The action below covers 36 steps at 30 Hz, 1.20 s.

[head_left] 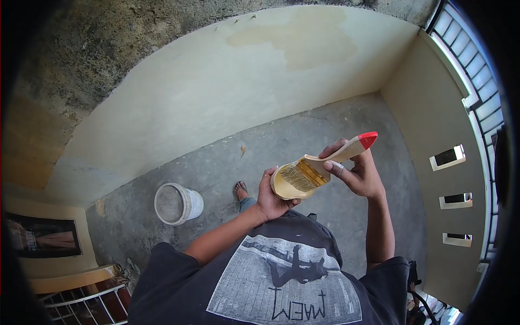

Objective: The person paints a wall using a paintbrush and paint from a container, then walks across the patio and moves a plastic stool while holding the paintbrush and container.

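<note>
In the head view my left hand [272, 199] is wrapped round a small paint cup [286, 189] with cream paint on its inside wall. My right hand [352, 172] grips the pale wooden handle of a wide paintbrush [311, 172], thumb on top and fingers behind. The handle's tip is red and points up to the right. The brush's bristles, coated with paint, lie in the mouth of the cup. Both hands are held in front of my chest. How much paint the cup holds is hidden by the bristles.
A lidded white bucket [189, 205] stands on the grey concrete floor [216, 162] to the left. Ahead, a cream wall [216, 103] bears a darker, yellowish patch. A side wall [417, 108] with small openings runs along the right. A white railing [86, 300] is at lower left.
</note>
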{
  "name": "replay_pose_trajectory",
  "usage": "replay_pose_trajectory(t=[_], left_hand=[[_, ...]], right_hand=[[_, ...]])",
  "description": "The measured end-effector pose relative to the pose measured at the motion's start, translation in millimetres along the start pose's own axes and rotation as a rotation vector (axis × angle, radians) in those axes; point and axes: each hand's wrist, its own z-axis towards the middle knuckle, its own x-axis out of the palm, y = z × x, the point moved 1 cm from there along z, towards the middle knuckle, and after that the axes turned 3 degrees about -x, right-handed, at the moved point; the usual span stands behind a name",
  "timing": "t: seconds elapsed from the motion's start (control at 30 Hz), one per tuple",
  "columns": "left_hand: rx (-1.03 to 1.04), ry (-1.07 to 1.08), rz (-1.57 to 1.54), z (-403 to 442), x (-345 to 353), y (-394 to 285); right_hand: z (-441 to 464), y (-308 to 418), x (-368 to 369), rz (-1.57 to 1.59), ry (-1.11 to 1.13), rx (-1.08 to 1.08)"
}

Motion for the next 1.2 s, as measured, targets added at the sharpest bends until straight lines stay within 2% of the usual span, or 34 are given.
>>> replay_pose_trajectory(t=[0.2,0.27,0.53,0.6,0.67,0.77,0.83,0.87,0.93,1.0,1.07,1.1,1.2], left_hand=[[0.0,-0.004,-0.013,2.5,-0.3,1.1],[-0.001,-0.001,-0.006,2.8,0.6,0.8],[-0.002,0.017,-0.016,6.6,-7.6,-1.0],[0.004,0.003,-0.007,7.0,-9.6,0.3],[-0.01,-0.03,-0.012,7.8,-7.8,0.1],[0.004,-0.057,-0.003,6.3,-6.4,-0.4],[0.015,-0.043,0.011,5.3,-9.2,-0.9],[0.007,-0.062,-0.003,4.7,-10.9,-1.0],[0.008,-0.074,-0.011,4.3,-9.3,-1.4],[0.034,-0.064,-0.033,3.0,-6.9,-1.0],[0.03,0.001,-0.023,3.3,-8.5,-2.7],[0.035,0.003,-0.032,3.4,-8.7,-2.6],[0.044,0.003,-0.019,3.2,-6.3,-2.3]], right_hand=[[9.0,18.6,2.1,-0.132,0.131,-0.117],[11.3,25.2,5.7,-0.254,0.227,-0.082],[5.0,18.3,15.0,-0.205,0.208,-0.031],[2.5,22.0,20.3,-0.136,0.26,0.07],[2.2,26.0,23.2,-0.116,0.258,0.08],[-4.1,19.2,23.1,-0.116,0.163,0.065],[-9.1,9.2,23.8,-0.074,-0.059,-0.012],[-13.1,5.0,25.3,-0.075,-0.054,-0.024],[-21.6,-5.2,26.3,0.338,-0.27,0.243],[-26.4,-12.5,27.0,0.382,-0.33,0.267],[-36.4,-28.9,26.9,0.473,-0.395,0.408],[-39.9,-31.7,31.6,0.436,-0.41,0.404],[-50.8,-39.9,34.6,0.617,-0.461,0.445]])
